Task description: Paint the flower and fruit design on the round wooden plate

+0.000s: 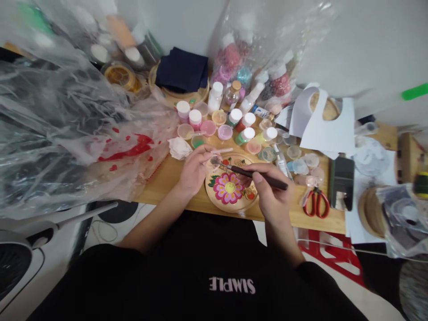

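My left hand (196, 168) is closed, its fingertips pinching a small clear cup (215, 165) above the wooden disc. In my right hand (273, 189) is a dark-handled tool (245, 172) gripped like a pen. Its metal tip reaches into or over the cup; I cannot tell whether it touches the contents. Below both hands lies the round wooden disc (219, 203), with a pink and yellow flower (229, 188), green leaves and smaller orange motifs. Part of the disc is covered by the cup, the tool and my fingers. A pale stick (221, 151) lies beside my left fingertips.
Several white-capped paint jars (247, 135) and open small cups (225, 132) crowd behind the disc. A crumpled tissue (179, 148) is at left. Red-handled pliers (316, 203) and a phone (342, 183) lie at right. Plastic sheeting (67, 133) covers the left side.
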Motion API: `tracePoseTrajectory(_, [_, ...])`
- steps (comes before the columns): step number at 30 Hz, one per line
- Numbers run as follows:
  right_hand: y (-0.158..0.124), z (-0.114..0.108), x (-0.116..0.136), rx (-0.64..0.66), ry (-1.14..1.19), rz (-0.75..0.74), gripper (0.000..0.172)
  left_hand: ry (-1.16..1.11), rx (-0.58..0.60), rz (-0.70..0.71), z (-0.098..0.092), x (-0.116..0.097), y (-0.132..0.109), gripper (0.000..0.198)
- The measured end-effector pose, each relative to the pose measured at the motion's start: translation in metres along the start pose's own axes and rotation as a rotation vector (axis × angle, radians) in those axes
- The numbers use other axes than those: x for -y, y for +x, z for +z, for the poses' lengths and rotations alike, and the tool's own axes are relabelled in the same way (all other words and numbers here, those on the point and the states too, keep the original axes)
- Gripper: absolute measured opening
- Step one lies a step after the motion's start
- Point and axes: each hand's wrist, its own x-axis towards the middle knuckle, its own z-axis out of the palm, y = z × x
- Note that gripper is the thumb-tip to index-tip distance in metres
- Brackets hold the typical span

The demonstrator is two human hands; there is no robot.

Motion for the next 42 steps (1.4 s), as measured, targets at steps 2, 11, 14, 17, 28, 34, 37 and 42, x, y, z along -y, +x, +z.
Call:
tracePoseTrajectory(2, [0.000,-0.002,-0.001,-0.025,0.014,0.011,0.013,-0.003,0.001,0.002,-0.001,0.001,0.000,0.005])
tracePoseTrajectory(11, [-0.001,-0.013,0.002,-0.001,0.006,-0.018,0.011,0.008,0.053,0.034,0.000,0.001,0.000,0.003])
tracePoseTrajectory(14, [0.000,-0.011,0.004,0.012,0.003,-0.002,0.010,0.003,0.052,0.038,0.001,0.000,0.000,0.006])
tracePoseTrajectory(17, [0.001,-0.008,0.004,0.013,-0.028,0.029,0.007,0.010,0.034,0.023,0.001,0.000,0.000,0.003])
tracePoseTrajectory(28, [0.003,-0.003,-0.008,-0.066,0.046,0.087,0.008,-0.012,0.017,0.006,0.002,0.000,0.000,0.003])
tracePoseTrajectory(34, [0.008,-0.001,-0.018,-0.062,0.275,0.196,0.008,0.004,0.023,0.017,0.000,0.001,0.001,0.001])
tracePoseTrajectory(37, [0.010,-0.003,-0.019,-0.093,0.293,0.227,0.008,0.007,0.033,0.010,0.000,0.001,0.002,0.003])
tracePoseTrajectory(42, [0.012,-0.005,-0.019,-0.103,0.309,0.231,0.009,-0.012,0.036,0.018,0.001,0.000,0.002,0.002])
